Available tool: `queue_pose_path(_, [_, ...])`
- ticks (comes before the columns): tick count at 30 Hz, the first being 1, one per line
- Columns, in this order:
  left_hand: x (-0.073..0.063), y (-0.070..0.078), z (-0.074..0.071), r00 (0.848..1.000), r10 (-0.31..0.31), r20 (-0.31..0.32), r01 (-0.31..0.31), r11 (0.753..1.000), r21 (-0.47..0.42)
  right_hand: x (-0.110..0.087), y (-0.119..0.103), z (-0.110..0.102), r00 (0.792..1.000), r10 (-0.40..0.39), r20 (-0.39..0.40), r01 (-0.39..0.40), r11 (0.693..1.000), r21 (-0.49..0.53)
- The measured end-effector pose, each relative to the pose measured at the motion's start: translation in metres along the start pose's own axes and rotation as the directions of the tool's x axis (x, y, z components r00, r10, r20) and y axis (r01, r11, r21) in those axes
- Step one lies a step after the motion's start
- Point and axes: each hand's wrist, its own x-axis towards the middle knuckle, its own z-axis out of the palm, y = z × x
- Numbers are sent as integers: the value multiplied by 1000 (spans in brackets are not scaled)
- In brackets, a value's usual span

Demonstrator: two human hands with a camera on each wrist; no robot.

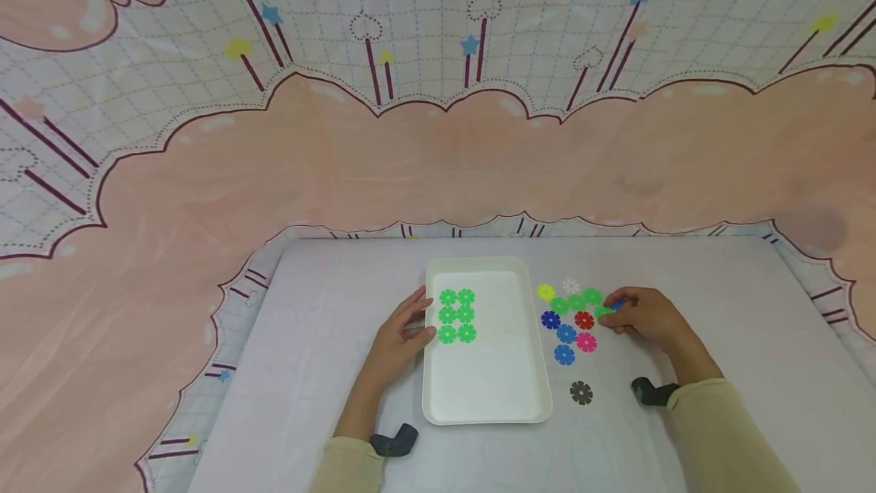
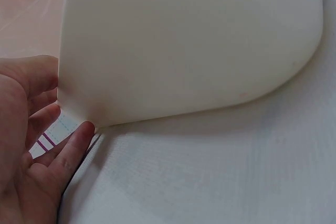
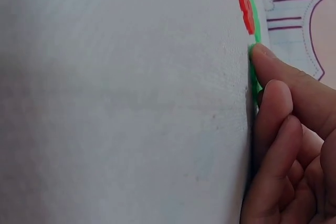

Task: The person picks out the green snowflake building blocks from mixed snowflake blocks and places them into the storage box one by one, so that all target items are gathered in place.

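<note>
A white tray holds several green snowflake discs in two columns in its upper left part. My left hand rests at the tray's left edge, its thumb and fingertips touching the rim; the left wrist view shows them against the tray wall. Right of the tray, my right hand is at the end of a row of green snowflake discs, thumb and forefinger pinching the nearest green disc. A blue snowflake disc is partly hidden under its forefinger.
Beside the tray lie loose snowflake discs: yellow, white, dark blue, red, pink and lighter blue. A dark grey disc lies nearer the front. All are on a white-covered table.
</note>
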Motion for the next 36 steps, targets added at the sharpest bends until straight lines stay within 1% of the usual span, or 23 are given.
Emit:
queue_pose_path(9, [1,-2,-1,1000,-8,8,8,1000,-16,-5,-4,-3,1000,14,26,-14,999,35])
queue_pose_path(16, [1,-2,-1,1000,-12,7,12,1000,-16,-2,3,-5,998,42,56,-49,991,128])
queue_pose_path(22, [0,-1,-1,1000,-13,5,13,1000,-7,1,8,-5,996,58,69,-67,988,142])
queue_pose_path(27, [0,-1,-1,1000,-1,1,1,1000,-5,1,8,-7,995,58,80,-70,984,161])
queue_pose_path(31, [0,0,-1,1000,-15,3,15,1000,-16,1,7,-7,995,57,82,-70,983,170])
queue_pose_path(36, [0,1,0,1000,-31,1,31,999,-9,-1,5,-7,995,57,81,-72,980,184])
